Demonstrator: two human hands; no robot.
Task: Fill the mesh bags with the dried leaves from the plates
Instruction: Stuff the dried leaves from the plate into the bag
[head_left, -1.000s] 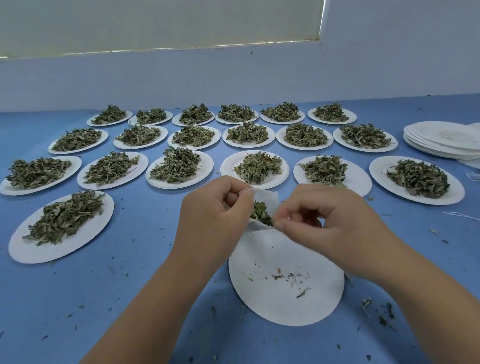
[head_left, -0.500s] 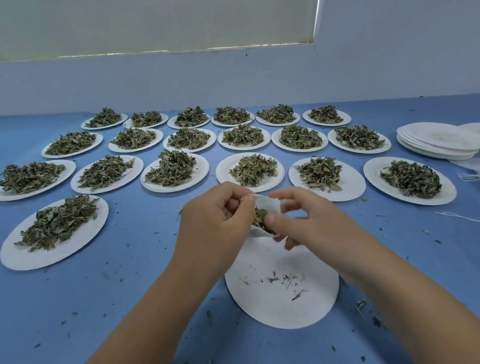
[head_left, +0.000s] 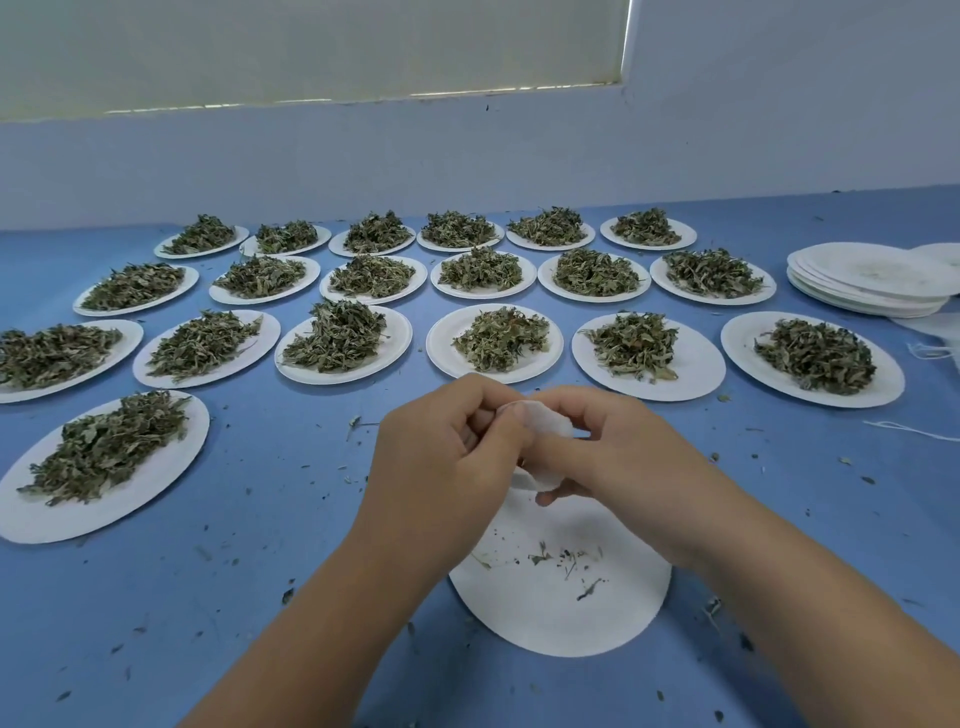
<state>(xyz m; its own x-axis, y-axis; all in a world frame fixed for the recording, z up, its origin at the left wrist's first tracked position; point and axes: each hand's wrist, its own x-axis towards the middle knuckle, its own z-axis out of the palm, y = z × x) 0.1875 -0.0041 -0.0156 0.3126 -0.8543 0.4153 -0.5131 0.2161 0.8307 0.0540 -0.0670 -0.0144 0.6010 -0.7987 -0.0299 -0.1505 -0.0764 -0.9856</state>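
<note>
Both hands hold a small white mesh bag (head_left: 546, 423) above a near-empty white plate (head_left: 561, 608) that carries only leaf crumbs. My left hand (head_left: 447, 452) grips the bag's left side with curled fingers. My right hand (head_left: 618, 452) pinches its right side, thumb and fingers closed over the top. The bag's contents are hidden between the hands. Several white plates heaped with dried green leaves lie in rows beyond, the nearest being one (head_left: 496, 340) just past the hands.
A stack of used white plates (head_left: 862, 283) sits at the far right, with white strings (head_left: 914, 431) lying loose on the blue table (head_left: 260, 571) near it. Leaf crumbs are scattered over the table. A pale wall rises behind the rows.
The bag's mouth, open with green leaves showing before, is now covered by my right fingers. Both hands have drawn closer together over the bag.
</note>
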